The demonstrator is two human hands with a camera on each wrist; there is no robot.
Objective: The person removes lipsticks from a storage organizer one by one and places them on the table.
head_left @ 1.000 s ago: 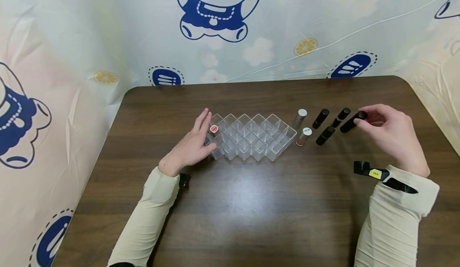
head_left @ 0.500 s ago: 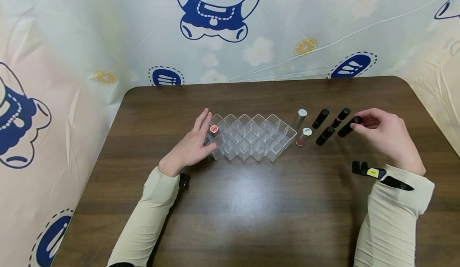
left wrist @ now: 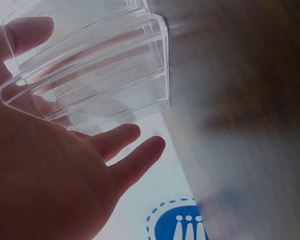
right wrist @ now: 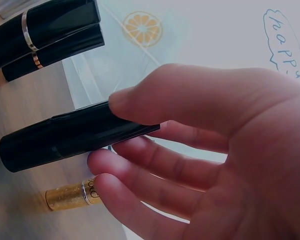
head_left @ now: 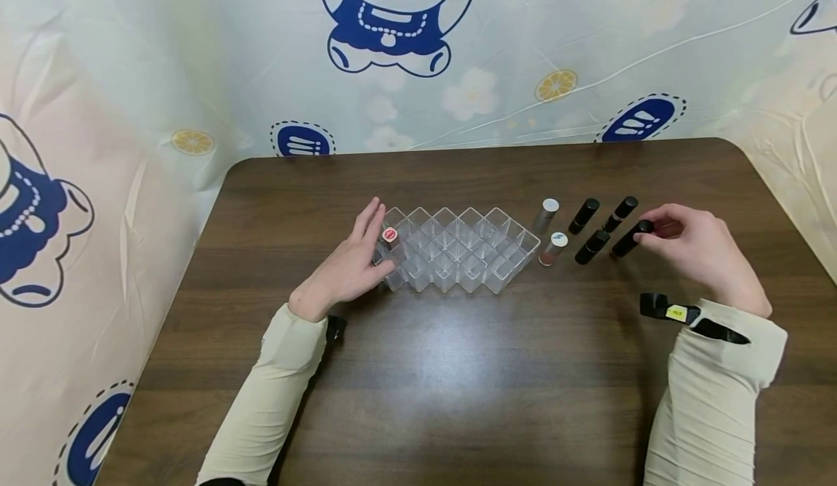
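Note:
My right hand [head_left: 713, 257] pinches the upper end of a black lipstick tube [head_left: 631, 240] between thumb and fingers. The tube stands upright with its lower end close to the table, right of the other tubes. A clear plastic lipstick organizer [head_left: 458, 250] with diamond-shaped compartments sits mid-table. Against its left end lies my left hand [head_left: 346, 264], fingers extended and thumb at the near side. One lipstick with a red-and-white top [head_left: 389, 234] stands in a left compartment. In the right wrist view, a gold tube [right wrist: 70, 196] shows beyond the held one; my hand hides it in the head view.
Two tubes with silvery tops, a rear one [head_left: 546, 216] and a front one [head_left: 552, 248], stand just right of the organizer. Beyond them are three black tubes [head_left: 591, 247]. The brown wooden table [head_left: 445, 384] ends at a patterned curtain [head_left: 497, 50] behind.
My right hand has moved left and slightly down with the black lipstick tube, bringing it closer to the other black tubes. My left hand and the organizer have stayed put.

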